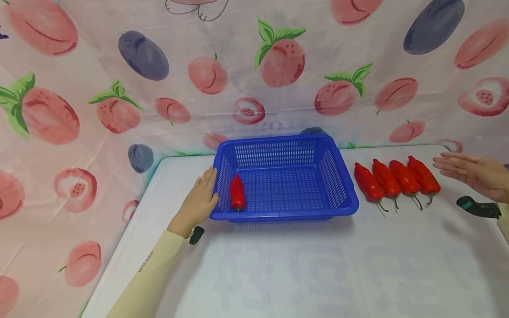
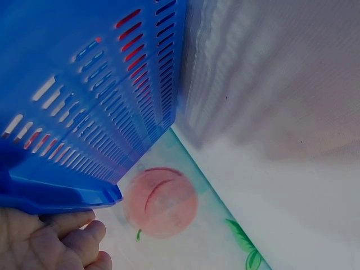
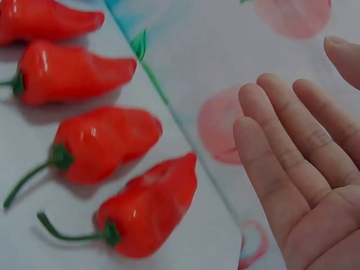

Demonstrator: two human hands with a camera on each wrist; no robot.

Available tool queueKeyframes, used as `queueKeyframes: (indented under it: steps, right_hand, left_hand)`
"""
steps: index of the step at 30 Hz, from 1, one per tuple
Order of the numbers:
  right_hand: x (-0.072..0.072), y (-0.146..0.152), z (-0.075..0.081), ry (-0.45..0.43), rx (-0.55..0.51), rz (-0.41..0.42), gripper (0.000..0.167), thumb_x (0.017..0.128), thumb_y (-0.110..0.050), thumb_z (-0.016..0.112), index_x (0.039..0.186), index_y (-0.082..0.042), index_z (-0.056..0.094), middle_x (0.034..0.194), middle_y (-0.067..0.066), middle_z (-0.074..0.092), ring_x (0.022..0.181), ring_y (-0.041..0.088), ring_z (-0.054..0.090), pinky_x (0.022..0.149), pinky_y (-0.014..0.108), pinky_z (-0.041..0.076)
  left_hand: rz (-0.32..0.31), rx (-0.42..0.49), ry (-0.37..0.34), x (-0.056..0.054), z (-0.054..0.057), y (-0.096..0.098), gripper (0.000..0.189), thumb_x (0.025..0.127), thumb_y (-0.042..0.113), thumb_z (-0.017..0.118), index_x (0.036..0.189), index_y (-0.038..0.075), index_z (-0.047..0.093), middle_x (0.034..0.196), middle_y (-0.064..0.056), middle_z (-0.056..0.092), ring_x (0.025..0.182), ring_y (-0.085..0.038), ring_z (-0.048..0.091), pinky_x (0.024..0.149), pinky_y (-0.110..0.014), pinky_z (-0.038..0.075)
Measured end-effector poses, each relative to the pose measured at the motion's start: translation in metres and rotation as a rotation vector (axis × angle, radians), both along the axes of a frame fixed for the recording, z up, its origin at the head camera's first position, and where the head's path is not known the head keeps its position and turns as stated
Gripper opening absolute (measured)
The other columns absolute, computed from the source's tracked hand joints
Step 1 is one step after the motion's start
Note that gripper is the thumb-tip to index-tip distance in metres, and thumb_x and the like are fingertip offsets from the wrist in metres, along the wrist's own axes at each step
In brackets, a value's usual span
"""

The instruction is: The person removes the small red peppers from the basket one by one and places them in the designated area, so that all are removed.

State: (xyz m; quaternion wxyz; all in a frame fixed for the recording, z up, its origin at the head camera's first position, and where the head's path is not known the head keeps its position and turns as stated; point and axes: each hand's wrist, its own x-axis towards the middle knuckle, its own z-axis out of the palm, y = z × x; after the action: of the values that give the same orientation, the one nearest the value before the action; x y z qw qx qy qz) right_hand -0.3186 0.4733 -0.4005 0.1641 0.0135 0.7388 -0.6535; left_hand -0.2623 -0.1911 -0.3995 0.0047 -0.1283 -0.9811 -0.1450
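Observation:
A blue plastic basket [image 1: 278, 214] with slotted walls stands on the white table. My left hand [image 1: 197, 197] rests along its left rim, fingers stretched out and thumb at the edge. In the left wrist view, its fingers [image 2: 73, 225] lie against the underside of the rim. One red pepper [image 1: 237, 193] lies inside the basket near the left wall. To the right of the basket, several red peppers [image 1: 405, 177] with green stems lie in a row. My right hand [image 1: 475, 172] hovers just right of the row, palm turned toward it, its fingers straight and holding nothing.
A fruit-printed cloth [image 1: 246, 53] hangs behind and to the left of the white table [image 1: 278, 274]. Dark straps with small devices are on the left wrist [image 1: 196, 235] and the right wrist [image 1: 479, 207].

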Motion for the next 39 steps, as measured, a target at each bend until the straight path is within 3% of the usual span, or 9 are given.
queueKeyframes:
  steps: [3,8,11,17,20,24,29,37,39]
  right_hand:
    - [0.000,-0.006,0.008,0.020,0.081,0.014,0.069,0.096,-0.035,0.043,0.152,-0.029,0.004,0.099,-0.037,0.057,0.088,-0.015,0.059,0.068,0.009,0.052]
    - [0.001,-0.018,0.019,0.030,0.130,0.022,0.071,0.097,-0.036,0.041,0.152,-0.021,-0.001,0.099,-0.037,0.057,0.087,-0.016,0.059,0.067,0.011,0.052]
    - [0.001,-0.025,0.025,0.054,0.143,0.045,0.067,0.099,-0.032,0.039,0.152,-0.022,0.001,0.101,-0.036,0.058,0.089,-0.015,0.058,0.067,0.010,0.052]
    - [0.002,-0.040,0.036,0.141,0.286,0.105,0.046,0.101,-0.029,0.034,0.146,-0.037,0.027,0.106,-0.038,0.054,0.094,-0.017,0.055,0.068,0.009,0.049]
    - [0.002,-0.049,0.042,0.156,0.328,0.123,0.045,0.101,-0.030,0.033,0.145,-0.039,0.029,0.106,-0.039,0.052,0.094,-0.017,0.055,0.070,0.009,0.049]
    - [0.002,-0.063,0.048,0.147,0.307,0.146,0.041,0.101,-0.028,0.034,0.139,-0.044,0.036,0.106,-0.038,0.054,0.095,-0.015,0.056,0.071,0.010,0.050]
    - [0.002,-0.086,0.055,0.116,0.250,0.175,0.032,0.101,-0.026,0.037,0.118,-0.050,0.049,0.106,-0.033,0.059,0.096,-0.011,0.060,0.075,0.012,0.052]
    - [-0.001,-0.123,0.068,0.159,0.081,0.396,0.042,0.101,-0.011,0.035,0.124,-0.038,0.057,0.118,-0.018,0.064,0.106,0.000,0.063,0.084,0.018,0.054]
    - [-0.001,-0.133,0.070,0.159,0.086,0.421,0.042,0.100,-0.010,0.037,0.123,-0.038,0.058,0.118,-0.017,0.065,0.107,0.001,0.063,0.084,0.018,0.053]
  left_hand:
    - [0.002,0.000,0.000,0.000,0.000,0.000,0.068,0.094,0.018,0.042,0.150,-0.001,0.009,0.158,-0.018,0.008,0.147,-0.034,0.008,0.120,-0.048,0.009]
    - [0.002,0.000,-0.003,0.000,0.000,-0.001,0.068,0.094,0.018,0.042,0.150,-0.001,0.009,0.158,-0.017,0.007,0.147,-0.034,0.008,0.120,-0.048,0.008]
    - [0.000,0.001,-0.006,0.000,-0.001,-0.001,0.068,0.094,0.019,0.042,0.150,-0.001,0.008,0.158,-0.017,0.007,0.147,-0.034,0.007,0.120,-0.048,0.008]
    - [-0.007,0.004,0.005,-0.001,-0.002,-0.003,0.067,0.094,0.018,0.041,0.150,-0.001,0.009,0.158,-0.018,0.008,0.147,-0.034,0.008,0.120,-0.049,0.010]
    - [-0.012,0.004,0.008,-0.001,-0.001,-0.003,0.067,0.094,0.018,0.041,0.150,-0.002,0.009,0.158,-0.018,0.008,0.147,-0.035,0.008,0.120,-0.049,0.010]
    - [-0.011,0.006,0.002,-0.001,-0.001,-0.002,0.066,0.095,0.018,0.040,0.150,-0.002,0.009,0.158,-0.018,0.007,0.147,-0.034,0.008,0.120,-0.048,0.009]
    - [-0.006,0.005,-0.001,0.000,-0.001,-0.002,0.067,0.094,0.019,0.041,0.150,-0.001,0.009,0.158,-0.017,0.007,0.147,-0.034,0.008,0.120,-0.048,0.009]
    - [-0.014,0.009,0.019,0.000,-0.001,-0.002,0.067,0.093,0.017,0.041,0.149,-0.003,0.011,0.158,-0.020,0.009,0.146,-0.036,0.009,0.120,-0.050,0.010]
    - [-0.015,0.014,0.019,0.000,-0.001,-0.002,0.067,0.093,0.017,0.041,0.149,-0.003,0.011,0.158,-0.019,0.009,0.146,-0.035,0.009,0.120,-0.049,0.009]
